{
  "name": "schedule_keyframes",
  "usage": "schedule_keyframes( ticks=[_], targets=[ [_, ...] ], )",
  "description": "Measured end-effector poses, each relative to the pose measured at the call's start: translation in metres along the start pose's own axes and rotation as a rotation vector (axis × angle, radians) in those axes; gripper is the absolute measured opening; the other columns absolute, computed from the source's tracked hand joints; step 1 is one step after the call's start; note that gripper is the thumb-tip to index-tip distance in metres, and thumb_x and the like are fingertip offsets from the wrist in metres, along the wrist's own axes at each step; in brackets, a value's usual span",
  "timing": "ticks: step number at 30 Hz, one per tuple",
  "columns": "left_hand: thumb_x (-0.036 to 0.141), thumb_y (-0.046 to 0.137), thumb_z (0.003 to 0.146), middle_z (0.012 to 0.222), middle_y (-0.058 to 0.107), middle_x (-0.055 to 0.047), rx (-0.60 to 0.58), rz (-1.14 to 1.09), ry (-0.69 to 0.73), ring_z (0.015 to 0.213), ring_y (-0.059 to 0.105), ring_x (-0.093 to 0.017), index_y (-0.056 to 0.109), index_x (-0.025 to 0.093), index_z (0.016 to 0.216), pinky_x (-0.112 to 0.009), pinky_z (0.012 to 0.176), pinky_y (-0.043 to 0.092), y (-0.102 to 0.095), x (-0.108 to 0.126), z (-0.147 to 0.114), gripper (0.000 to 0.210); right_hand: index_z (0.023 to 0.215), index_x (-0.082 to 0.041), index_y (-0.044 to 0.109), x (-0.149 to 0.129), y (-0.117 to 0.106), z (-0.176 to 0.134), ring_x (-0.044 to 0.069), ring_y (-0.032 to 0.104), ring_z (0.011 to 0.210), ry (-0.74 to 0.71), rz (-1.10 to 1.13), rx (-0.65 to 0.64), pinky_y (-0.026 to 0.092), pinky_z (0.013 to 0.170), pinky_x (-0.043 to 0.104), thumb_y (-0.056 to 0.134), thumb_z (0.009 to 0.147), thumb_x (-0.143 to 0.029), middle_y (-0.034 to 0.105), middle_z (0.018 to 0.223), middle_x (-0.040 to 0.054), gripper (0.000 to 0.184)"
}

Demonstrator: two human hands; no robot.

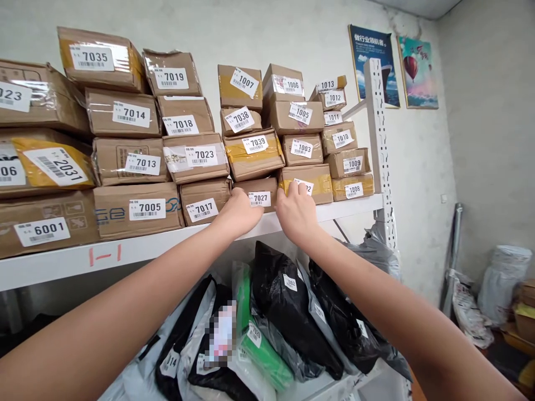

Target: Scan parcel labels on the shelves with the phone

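On the upper shelf, a small cardboard box labelled 7027 (pixel 270 189) sits at the bottom of a stack. My left hand (pixel 243 213) grips its left end, beside the box labelled 7017 (pixel 190 195); the fingertips are partly hidden. At its right end my right hand (pixel 297 210) is closed with curled fingers, covering part of the label on the neighbouring taped box (pixel 321 189). Directly on top of the 7027 box rests a yellow-taped box labelled 7039 (pixel 254 161), with the 7038 box (pixel 234 127) and the 1007 box (pixel 228 89) above it.
More labelled cartons stand stacked on both sides along the white shelf (pixel 146 245). Below hang or lean black plastic parcels (pixel 276 301) and a green parcel (pixel 267 359). A white perforated post (pixel 378 145) bounds the shelf at right. Posters (pixel 418 72) are on the wall.
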State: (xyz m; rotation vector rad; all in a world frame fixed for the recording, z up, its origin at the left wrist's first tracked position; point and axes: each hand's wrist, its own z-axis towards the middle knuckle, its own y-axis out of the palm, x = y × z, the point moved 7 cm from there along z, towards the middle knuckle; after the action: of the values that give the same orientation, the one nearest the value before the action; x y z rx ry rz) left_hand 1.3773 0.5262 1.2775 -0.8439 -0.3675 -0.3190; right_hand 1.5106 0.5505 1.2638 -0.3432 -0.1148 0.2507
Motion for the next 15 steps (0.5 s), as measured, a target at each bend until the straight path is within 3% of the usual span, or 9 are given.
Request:
schedule_keyframes(
  ticks=[5,11,15],
  targets=[
    [0.041,0.060,0.073,0.112,0.067,-0.018,-0.059,0.090,0.022,0.095,0.066,-0.031,0.045,0.013,0.120,-0.035,0.069,0.047,0.000,-0.007,0.003,0.057,0.101,-0.006,0.062,-0.005,0.002,0.002,0.034,0.053,0.101,0.101,0.058,-0.018,0.049,0.074,0.041,0.037,0.092,-0.004,0.059,0.104,0.0225,0.027],
    [0.037,0.057,0.077,0.107,0.069,-0.022,-0.086,0.212,0.048,0.086,0.068,-0.034,0.040,0.010,0.125,-0.038,0.063,0.048,-0.003,-0.003,0.008,0.057,0.101,-0.009,0.061,0.000,0.007,0.008,0.035,0.052,0.103,0.120,0.109,-0.061,0.050,0.075,0.042,0.060,0.088,-0.019,0.058,0.107,0.0219,0.017],
    [0.031,0.053,0.080,0.110,0.066,-0.025,0.012,0.438,0.112,0.096,0.065,-0.040,0.038,0.012,0.129,-0.045,0.072,0.050,-0.010,0.010,0.007,0.054,0.110,-0.012,0.057,0.003,0.002,0.021,0.034,0.052,0.102,0.037,0.100,-0.026,0.051,0.074,0.041,0.080,0.074,-0.030,0.056,0.110,0.0191,0.046]
  ],
)
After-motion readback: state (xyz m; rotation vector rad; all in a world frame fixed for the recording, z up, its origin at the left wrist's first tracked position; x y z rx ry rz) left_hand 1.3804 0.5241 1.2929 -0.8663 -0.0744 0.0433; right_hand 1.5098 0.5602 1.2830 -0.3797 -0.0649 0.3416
